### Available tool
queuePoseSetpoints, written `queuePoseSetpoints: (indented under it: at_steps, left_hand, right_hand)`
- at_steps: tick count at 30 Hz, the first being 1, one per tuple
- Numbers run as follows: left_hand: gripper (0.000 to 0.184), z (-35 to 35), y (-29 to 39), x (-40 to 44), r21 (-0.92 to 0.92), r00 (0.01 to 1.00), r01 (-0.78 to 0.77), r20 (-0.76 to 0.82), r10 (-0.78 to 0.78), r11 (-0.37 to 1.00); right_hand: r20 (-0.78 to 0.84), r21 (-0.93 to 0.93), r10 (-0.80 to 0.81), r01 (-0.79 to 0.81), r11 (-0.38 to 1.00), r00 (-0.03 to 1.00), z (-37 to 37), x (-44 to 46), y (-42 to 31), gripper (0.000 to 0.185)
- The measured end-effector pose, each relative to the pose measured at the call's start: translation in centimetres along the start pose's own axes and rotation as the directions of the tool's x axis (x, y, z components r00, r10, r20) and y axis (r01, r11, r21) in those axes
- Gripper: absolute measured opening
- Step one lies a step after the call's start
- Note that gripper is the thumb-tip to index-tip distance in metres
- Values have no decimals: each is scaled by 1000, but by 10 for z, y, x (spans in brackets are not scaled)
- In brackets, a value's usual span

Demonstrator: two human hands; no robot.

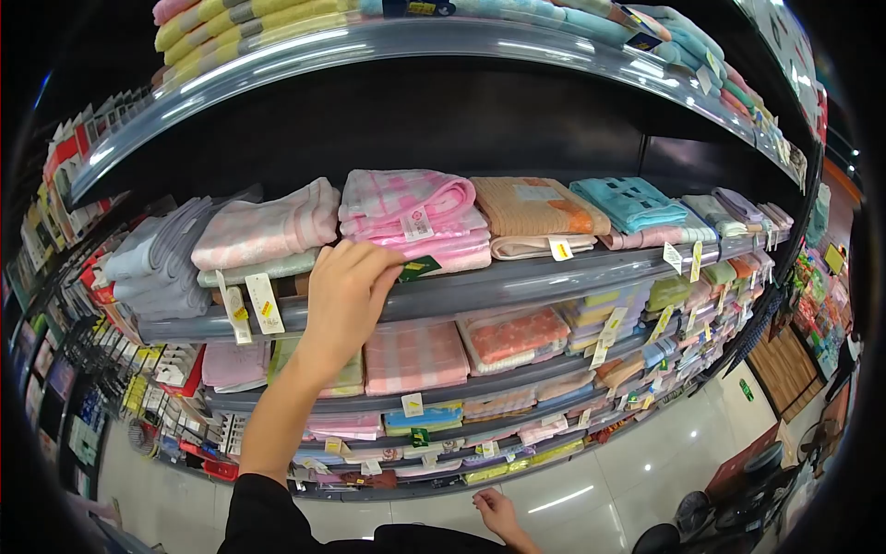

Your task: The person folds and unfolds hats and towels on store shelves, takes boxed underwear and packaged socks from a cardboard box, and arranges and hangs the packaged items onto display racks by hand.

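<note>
My left hand (349,288) reaches to the front edge of the middle shelf, its thumb and fingers pinched on a dark green tag (420,268). The tag hangs in front of a stack of pink folded towels (452,247). A pink checked towel (406,196) with a white label (417,224) lies on top of that stack. Low in front of my body, my right hand (496,511) hangs with its fingers loosely curled in, and nothing shows in it.
Peach-and-white towels (268,226) lie left of the pink stack, brown towels (537,207) and a turquoise towel (632,203) to the right. Price tags (266,303) dangle off the shelf rail (517,288). An upper shelf (415,39) overhangs, and more towel shelves continue below.
</note>
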State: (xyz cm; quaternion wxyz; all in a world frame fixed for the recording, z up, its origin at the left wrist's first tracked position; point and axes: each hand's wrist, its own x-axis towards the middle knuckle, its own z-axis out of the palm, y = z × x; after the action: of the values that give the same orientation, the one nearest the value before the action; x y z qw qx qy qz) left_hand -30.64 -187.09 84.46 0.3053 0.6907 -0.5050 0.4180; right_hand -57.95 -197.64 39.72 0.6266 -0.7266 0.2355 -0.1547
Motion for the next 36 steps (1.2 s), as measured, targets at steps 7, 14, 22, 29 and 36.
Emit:
queuePoseSetpoints:
  at_steps: [7, 14, 22, 29, 36]
  left_hand:
    - [8, -4, -6, 1, -216, 976, 199, -45, -213, 956]
    - [12, -11, -4, 10, -151, 979, -89, 168, 114, 984]
    - [19, -5, 7, 23, -104, 837, -305, 446, 318, 947]
    - [29, -3, 20, -9, -136, 882, -345, 291, 370, 929]
    - [8, 14, 48, -167, -539, 868, 185, 481, 120, 822]
  right_hand:
    - [33, 29, 19, -20, 999, 999, -4, 4, 9, 18]
    - [120, -48, 25, -19, 999, 993, -1, -4, -1, 18]
    - [217, -191, 37, 5, 981, 975, 7, -13, -20, 21]
    - [222, -184, 32, 10, 983, 974, 15, -12, -9, 20]
    - [108, -151, -49, 65, 986, 993, 12, -12, -11, 18]
